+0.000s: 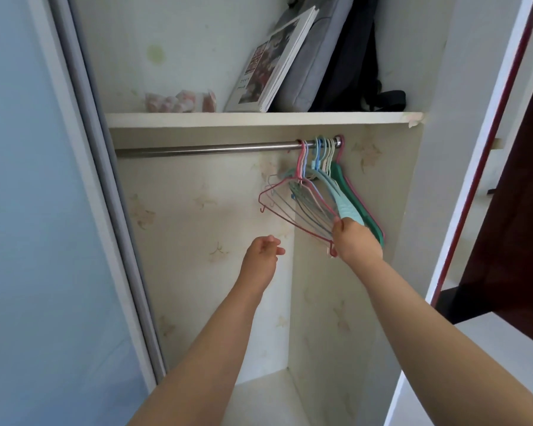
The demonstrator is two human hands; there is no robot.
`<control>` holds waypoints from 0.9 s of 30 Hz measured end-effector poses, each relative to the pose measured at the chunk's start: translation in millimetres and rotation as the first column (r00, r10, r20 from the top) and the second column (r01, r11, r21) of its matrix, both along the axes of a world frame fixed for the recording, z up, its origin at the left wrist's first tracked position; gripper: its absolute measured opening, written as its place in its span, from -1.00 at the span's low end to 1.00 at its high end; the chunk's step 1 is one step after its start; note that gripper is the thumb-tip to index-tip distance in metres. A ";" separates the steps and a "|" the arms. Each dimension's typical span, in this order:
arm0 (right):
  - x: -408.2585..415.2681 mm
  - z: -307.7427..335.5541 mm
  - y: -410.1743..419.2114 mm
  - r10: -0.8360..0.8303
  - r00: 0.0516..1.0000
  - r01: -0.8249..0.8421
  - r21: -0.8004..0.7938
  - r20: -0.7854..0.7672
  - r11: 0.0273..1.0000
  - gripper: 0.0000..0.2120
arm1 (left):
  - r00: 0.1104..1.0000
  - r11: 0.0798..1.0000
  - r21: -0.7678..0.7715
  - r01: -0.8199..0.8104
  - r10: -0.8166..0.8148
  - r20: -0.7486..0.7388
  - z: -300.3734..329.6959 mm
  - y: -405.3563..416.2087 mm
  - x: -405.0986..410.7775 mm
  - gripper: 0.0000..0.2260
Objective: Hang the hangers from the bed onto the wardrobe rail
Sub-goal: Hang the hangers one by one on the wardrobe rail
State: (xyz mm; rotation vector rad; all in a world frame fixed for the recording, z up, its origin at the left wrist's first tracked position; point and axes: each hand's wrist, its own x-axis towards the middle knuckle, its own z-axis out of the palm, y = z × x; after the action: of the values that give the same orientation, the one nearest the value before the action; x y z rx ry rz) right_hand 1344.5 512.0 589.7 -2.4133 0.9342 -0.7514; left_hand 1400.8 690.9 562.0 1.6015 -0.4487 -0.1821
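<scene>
Head view: the hangers (314, 192) hang bunched at the right end of the wardrobe rail (203, 149), so hanging looks nearly done. The right hand (356, 241) pinches their lower ends; the left hand (263, 249) hovers below the rail, fingers loose, holding nothing. Next, I judge, release and steady them.

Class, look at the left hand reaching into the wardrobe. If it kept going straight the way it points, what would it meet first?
Probably the lower corner of the pink wire hanger, just up and right of the left hand. If the hand passes in front of or below it, the wardrobe's back wall comes next; depth is unclear.
</scene>
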 end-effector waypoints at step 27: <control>-430.8 -184.7 34.6 -0.330 0.942 0.238 0.804 -0.055 0.546 -0.81 | 0.637 0.536 0.409 0.739 -0.753 -0.165 -139.7 -111.1 -310.6 -0.82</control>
State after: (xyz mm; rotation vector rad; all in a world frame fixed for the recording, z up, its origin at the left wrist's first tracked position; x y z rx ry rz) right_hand 913.7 546.6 405.0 -1.4107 1.2935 -0.3953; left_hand 1090.2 579.8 422.3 1.7558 -1.1930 -0.9910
